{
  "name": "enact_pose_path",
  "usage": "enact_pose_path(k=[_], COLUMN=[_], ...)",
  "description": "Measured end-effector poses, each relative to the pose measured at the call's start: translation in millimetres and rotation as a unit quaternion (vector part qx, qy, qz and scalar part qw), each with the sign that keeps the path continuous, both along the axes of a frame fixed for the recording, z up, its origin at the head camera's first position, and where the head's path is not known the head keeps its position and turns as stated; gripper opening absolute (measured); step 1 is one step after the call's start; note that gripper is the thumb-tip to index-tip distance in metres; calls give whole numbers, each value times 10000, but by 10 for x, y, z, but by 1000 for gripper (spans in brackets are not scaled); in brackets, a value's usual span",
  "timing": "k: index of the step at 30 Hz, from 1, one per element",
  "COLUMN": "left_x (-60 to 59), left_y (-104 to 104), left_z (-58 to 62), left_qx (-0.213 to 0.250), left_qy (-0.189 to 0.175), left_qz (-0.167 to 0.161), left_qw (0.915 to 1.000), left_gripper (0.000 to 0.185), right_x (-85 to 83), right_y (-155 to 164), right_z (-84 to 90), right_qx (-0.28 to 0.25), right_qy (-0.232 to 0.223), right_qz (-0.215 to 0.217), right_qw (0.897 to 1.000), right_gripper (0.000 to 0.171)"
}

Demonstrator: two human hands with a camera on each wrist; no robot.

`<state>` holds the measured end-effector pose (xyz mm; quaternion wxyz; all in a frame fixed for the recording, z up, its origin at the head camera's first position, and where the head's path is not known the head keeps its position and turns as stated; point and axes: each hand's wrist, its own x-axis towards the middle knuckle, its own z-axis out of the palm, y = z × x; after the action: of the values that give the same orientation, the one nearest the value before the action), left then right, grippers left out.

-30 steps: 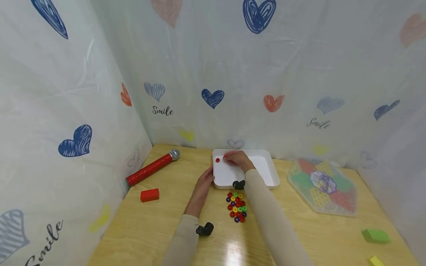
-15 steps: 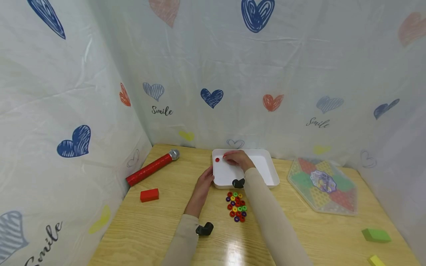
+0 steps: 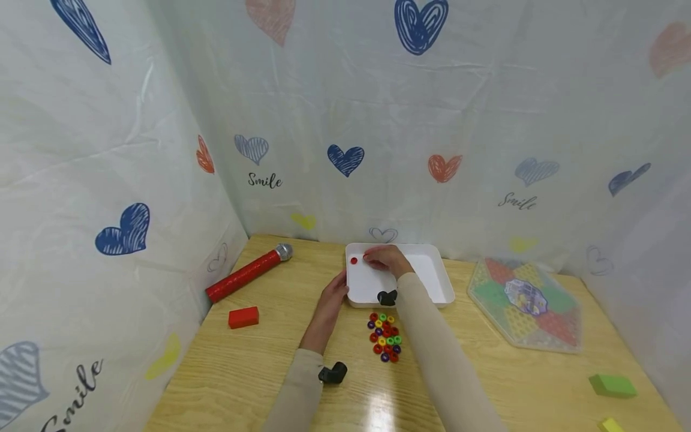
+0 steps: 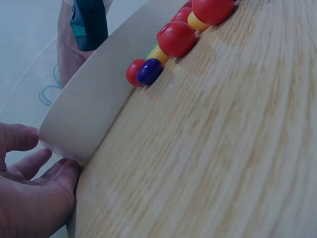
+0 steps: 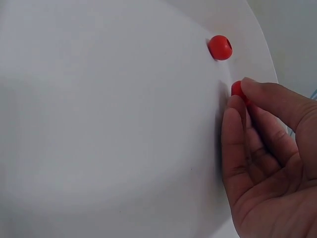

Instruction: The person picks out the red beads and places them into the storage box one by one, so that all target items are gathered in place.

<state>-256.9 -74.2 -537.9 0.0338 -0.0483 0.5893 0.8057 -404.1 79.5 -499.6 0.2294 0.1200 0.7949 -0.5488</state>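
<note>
Fingers of my right hand [image 3: 384, 259] curl over the far left part of the white tray [image 3: 432, 282], pinching a red bead [image 5: 238, 89] between thumb and fingertips, just beside a second red bead [image 3: 353, 260] lying loose on the tray floor. My left hand [image 3: 332, 298] rests relaxed and unclenched against the tray's near left corner, fingers straight, touching its wall. Loose coloured beads [image 3: 384, 336] sit on the table [image 3: 243, 372] just in front of the tray.

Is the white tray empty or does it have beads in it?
Not empty: one red bead lies in the white tray; the right hand pinches another.
</note>
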Motion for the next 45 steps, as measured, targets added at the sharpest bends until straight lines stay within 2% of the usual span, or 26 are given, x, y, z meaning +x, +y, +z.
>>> enact_pose_path(k=[6,14,18,22,25,28,33,39,43,45], left_x=[36,63,8,-81,-138,-158,-156,-119,-102,-99], left_y=[75,175,186,136,72,34,12,-6,-15,-10], left_z=[-46,-95,-67,5,50,80,73,44,75,81], left_qx=[54,124,141,113,79,52,4,-44,-20,-1], left_qy=[-101,-74,-84,-142,-186,-154,-186,-390,-420,-421], left_qz=[-55,-182,-177,-59,-24,-23,-12,59,86,49], left_qw=[9999,9997,9997,9998,9998,9999,9998,9992,9991,9991], left_gripper=[51,50,50,50,51,51,50,49,49,49], right_x=[66,181,144,111,160,280,613,1057,1251,1325], right_y=[106,266,351,457,565,711,948,1077,1076,1086], right_z=[-70,-7,131,337,476,546,544,358,236,183], right_qx=[186,178,218,-342,-664,-635,-520,-523,-555,-375], right_qy=[66,-10,211,471,623,764,954,1250,1328,1334], right_qz=[-18,58,235,568,855,1116,1550,2383,2756,2848], right_qw=[9998,9998,9993,9967,9922,9888,9819,9617,9504,9485], right_gripper=[23,24,27,34,40,45,45,39,30,26])
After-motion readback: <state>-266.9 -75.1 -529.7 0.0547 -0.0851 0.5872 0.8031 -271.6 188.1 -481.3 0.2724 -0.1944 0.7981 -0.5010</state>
